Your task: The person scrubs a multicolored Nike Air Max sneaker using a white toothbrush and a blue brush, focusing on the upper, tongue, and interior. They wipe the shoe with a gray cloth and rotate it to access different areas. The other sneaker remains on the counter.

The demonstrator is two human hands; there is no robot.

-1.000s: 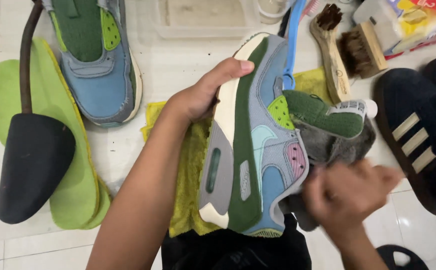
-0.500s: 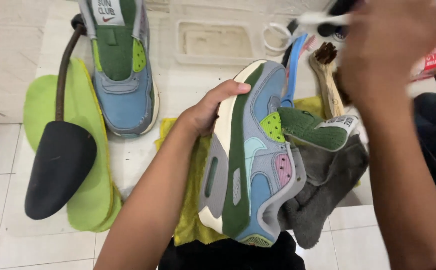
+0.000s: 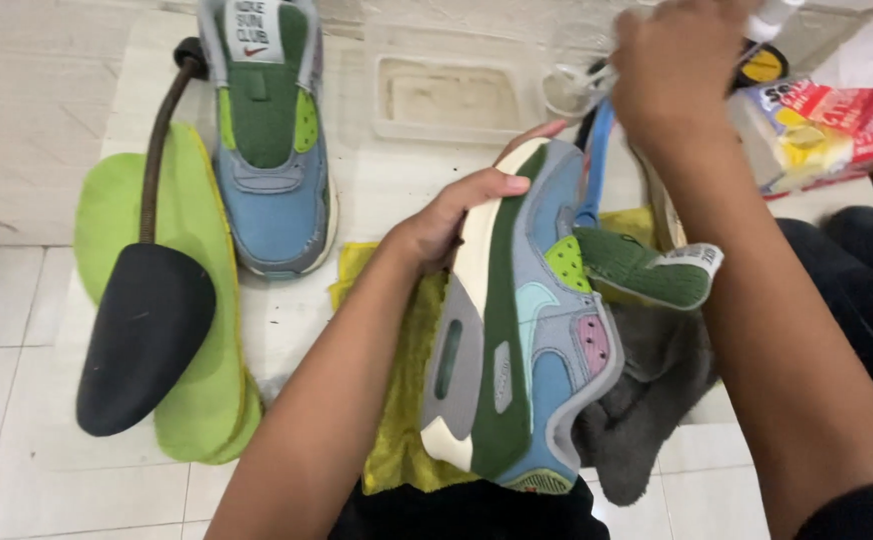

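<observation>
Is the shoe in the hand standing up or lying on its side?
On its side. The left hand holds the shoe by its sole, side panel facing up.

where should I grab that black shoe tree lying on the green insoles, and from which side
Take the shoe tree by its thin curved stem, coming from above. The stem arches up off the green insoles, leaving room for fingers, while the wide, rounded black toe block looks harder to close a hand around.

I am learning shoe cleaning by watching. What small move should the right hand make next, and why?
Probably bring the right hand back down to the held sneaker. It is up by the supplies at the far edge, around something small I cannot identify, while the left hand holds the sneaker on its side over the yellow cloth, with the grey cloth beside it.
</observation>
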